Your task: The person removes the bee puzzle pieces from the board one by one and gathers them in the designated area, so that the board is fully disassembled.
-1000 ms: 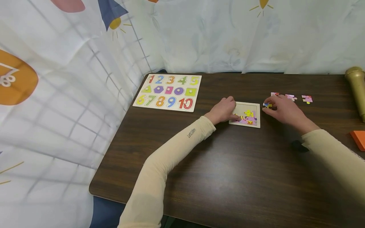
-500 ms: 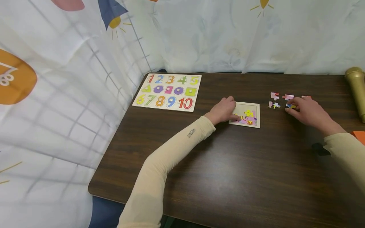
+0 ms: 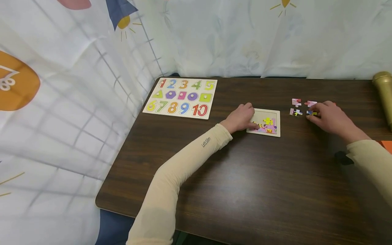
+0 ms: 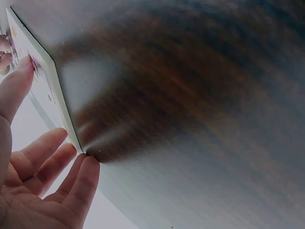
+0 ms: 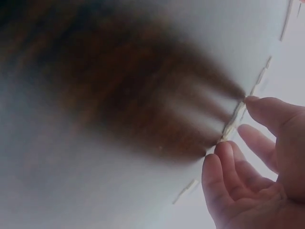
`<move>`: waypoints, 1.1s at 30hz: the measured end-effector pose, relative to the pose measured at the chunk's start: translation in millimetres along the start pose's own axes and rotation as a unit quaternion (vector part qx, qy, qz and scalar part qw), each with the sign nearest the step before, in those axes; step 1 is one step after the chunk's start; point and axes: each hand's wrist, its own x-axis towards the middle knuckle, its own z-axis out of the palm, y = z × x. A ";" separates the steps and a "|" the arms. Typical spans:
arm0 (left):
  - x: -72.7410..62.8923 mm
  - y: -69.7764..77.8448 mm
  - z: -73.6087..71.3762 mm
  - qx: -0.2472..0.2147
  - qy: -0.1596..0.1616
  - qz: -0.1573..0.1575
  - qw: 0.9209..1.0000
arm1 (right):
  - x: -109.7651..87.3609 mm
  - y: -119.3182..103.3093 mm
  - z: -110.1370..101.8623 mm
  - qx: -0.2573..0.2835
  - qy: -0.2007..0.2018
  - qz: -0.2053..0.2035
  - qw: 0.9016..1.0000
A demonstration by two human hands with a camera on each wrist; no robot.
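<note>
A shallow wooden puzzle tray (image 3: 265,135) lies on the table, pink and yellow pieces (image 3: 268,121) filling part of its inside. My left hand (image 3: 240,118) steadies its left side: the thumb reaches over onto the pieces, and the other fingertips touch the tray's edge in the left wrist view. Farther right, my right hand (image 3: 329,117) pinches a small blue and yellow jigsaw piece (image 3: 311,113) between thumb and fingers, low at the tabletop. Beside it are three loose pieces, a pink one (image 3: 296,102), a white-and-yellow one (image 3: 295,112) and another pink one (image 3: 310,103).
A peg board with numbers and shapes (image 3: 180,98) lies at the back left. At the right are a gold cylindrical object (image 3: 382,95) and an orange block (image 3: 387,145). A patterned white curtain (image 3: 214,41) hangs along the table's back and left edges.
My right hand has moved right, from beside the tray to the far pieces, leaving the white-and-yellow piece in view. It now pinches the blue and yellow piece. My left hand has stayed put.
</note>
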 end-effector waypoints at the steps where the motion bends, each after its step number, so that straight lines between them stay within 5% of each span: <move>1: 0.1 0.0 0.2 0.000 0.001 0.001 1.000 | -0.1 -0.1 -0.6 0.000 -0.001 0.002 1.000; 11: -0.8 0.6 -1.1 -0.003 -0.002 -0.001 1.000 | 2.0 -4.7 -2.1 0.002 0.006 -0.007 1.000; 24: -1.4 1.3 -3.2 0.001 -0.007 -0.005 1.000 | 16.3 -71.0 10.4 0.058 -0.016 -0.069 0.996; 33: -2.1 1.4 -5.2 -0.007 -0.007 0.002 1.000 | 26.0 -89.0 19.5 0.065 -0.042 -0.079 0.994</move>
